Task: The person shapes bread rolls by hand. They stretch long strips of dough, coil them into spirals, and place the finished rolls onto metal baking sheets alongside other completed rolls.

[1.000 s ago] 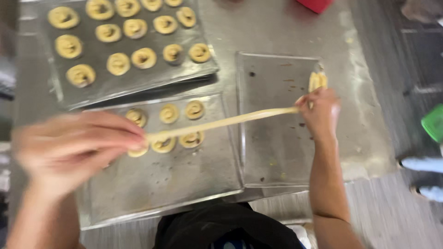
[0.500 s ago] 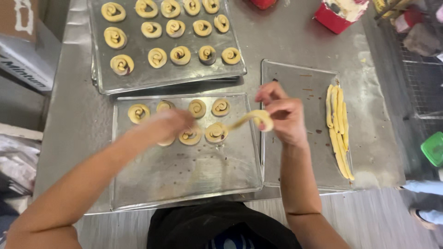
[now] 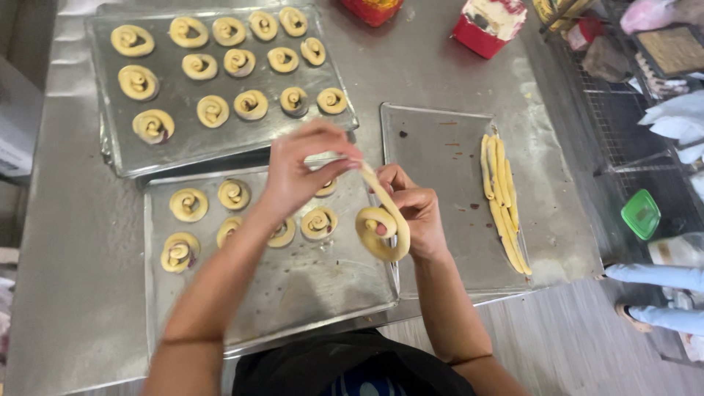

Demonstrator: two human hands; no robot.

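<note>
My right hand (image 3: 414,213) holds a coiled spiral of pale dough (image 3: 381,231) above the edge of the near baking tray (image 3: 308,293). My left hand (image 3: 304,169) pinches the free end of the same dough strip just above the coil. Several finished dough spirals (image 3: 189,204) lie on the near tray behind my hands. More long dough strips (image 3: 502,198) lie side by side on the right tray (image 3: 433,154).
A far tray (image 3: 183,150) is filled with several spirals in rows. Red containers (image 3: 490,28) stand at the back of the steel table (image 3: 73,279). A wire rack (image 3: 623,125) and a green lid (image 3: 642,214) are on the right; another person's feet (image 3: 653,301) show at lower right.
The long strip, stretched between both hands a second ago, has been wound into a spiral at my right hand. My left hand has come in close to it.
</note>
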